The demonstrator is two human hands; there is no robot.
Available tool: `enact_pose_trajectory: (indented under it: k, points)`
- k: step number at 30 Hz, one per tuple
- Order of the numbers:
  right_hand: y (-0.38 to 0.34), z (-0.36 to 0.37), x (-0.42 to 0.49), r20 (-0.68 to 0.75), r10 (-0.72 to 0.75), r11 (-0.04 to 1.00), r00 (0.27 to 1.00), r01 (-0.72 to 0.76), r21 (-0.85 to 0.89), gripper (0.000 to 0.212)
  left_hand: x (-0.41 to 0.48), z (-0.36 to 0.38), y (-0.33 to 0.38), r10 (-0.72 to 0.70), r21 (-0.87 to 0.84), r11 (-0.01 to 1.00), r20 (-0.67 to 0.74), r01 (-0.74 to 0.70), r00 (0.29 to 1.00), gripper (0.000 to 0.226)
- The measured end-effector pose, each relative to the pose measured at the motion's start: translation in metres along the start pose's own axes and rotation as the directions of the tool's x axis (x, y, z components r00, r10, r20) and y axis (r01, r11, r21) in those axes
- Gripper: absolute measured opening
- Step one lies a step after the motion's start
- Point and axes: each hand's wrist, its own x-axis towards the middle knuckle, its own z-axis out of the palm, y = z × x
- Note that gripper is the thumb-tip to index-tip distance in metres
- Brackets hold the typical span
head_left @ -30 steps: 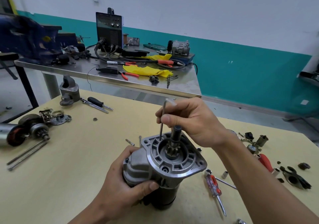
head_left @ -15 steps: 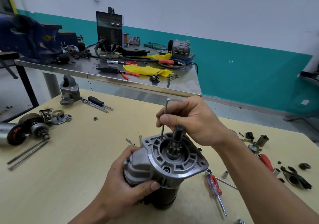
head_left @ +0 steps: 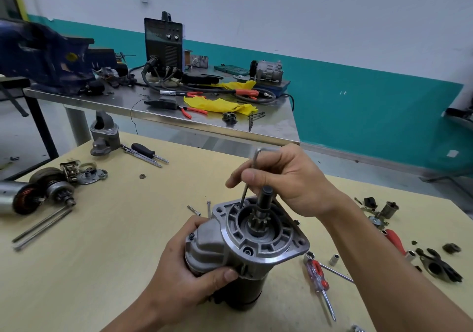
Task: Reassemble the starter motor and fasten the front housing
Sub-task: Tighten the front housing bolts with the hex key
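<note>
The starter motor [head_left: 230, 252] stands upright on the wooden table, its grey front housing [head_left: 279, 239] on top with the pinion shaft [head_left: 265, 198] sticking up. My left hand [head_left: 186, 275] grips the motor body from the left. My right hand [head_left: 286, 178] pinches an L-shaped hex key [head_left: 249, 178] held upright, its lower tip down in a bolt hole at the far left of the housing flange. Two loose bolts [head_left: 202, 208] lie just behind the motor.
A red-handled screwdriver [head_left: 318, 280] and sockets [head_left: 332, 260] lie right of the motor. A black bracket [head_left: 440, 267] and small parts sit at far right. An armature [head_left: 33, 196], long through bolts [head_left: 41, 226] and another housing [head_left: 103, 134] lie left. A steel bench [head_left: 153, 111] stands behind.
My right hand has twisted the hex key, so its bent top end now points right over my fingers. My left hand and the motor have stayed put.
</note>
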Motion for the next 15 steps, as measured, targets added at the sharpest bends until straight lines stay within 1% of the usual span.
enact_pose_trajectory:
  k: [1,2,3,4,5,7,9,11,13,15]
  points:
    - [0.002,0.002,0.001,-0.057,-0.017,1.0,0.998,0.016,-0.016,0.012,0.0,0.0,0.0,0.001,0.001,1.0,-0.004,-0.001,1.0,0.06]
    - [0.003,0.003,0.003,-0.109,-0.017,0.999,0.994,0.014,-0.028,0.001,0.0,0.0,0.0,0.002,0.0,1.0,-0.006,-0.002,1.0,0.06]
    - [0.006,0.004,0.005,-0.167,-0.02,0.999,0.986,0.013,-0.044,0.011,0.0,0.0,0.0,0.003,0.0,1.0,-0.006,-0.003,1.0,0.06]
    - [0.008,0.004,0.005,-0.194,-0.014,0.999,0.981,0.004,-0.053,0.019,0.0,0.0,-0.001,0.003,0.0,1.0,-0.004,-0.003,1.0,0.06]
    - [0.011,0.002,0.005,-0.192,-0.008,0.999,0.981,0.001,-0.034,0.021,0.0,0.0,-0.001,0.002,-0.001,1.0,-0.002,-0.002,1.0,0.06]
    - [0.01,0.0,0.003,-0.128,0.015,1.0,0.992,-0.012,0.029,0.013,0.0,0.0,-0.001,-0.002,-0.007,1.0,0.002,0.002,1.0,0.061]
    - [0.006,-0.004,0.0,-0.044,0.036,0.996,0.998,-0.033,0.077,0.013,0.0,0.0,-0.001,-0.001,-0.003,1.0,0.006,0.001,1.0,0.06]
    - [0.003,-0.008,-0.002,0.043,0.034,0.999,0.999,-0.035,0.024,0.015,0.0,0.0,-0.001,0.004,0.001,1.0,0.012,-0.004,1.0,0.059]
    - [0.001,-0.011,-0.002,0.064,0.053,0.998,0.997,-0.052,-0.018,0.021,0.0,0.0,-0.001,0.006,0.001,1.0,0.014,-0.006,1.0,0.059]
    - [0.001,-0.01,0.0,0.033,0.059,0.998,0.998,-0.059,0.015,0.015,0.0,0.0,-0.001,0.005,-0.004,1.0,0.011,-0.005,1.0,0.058]
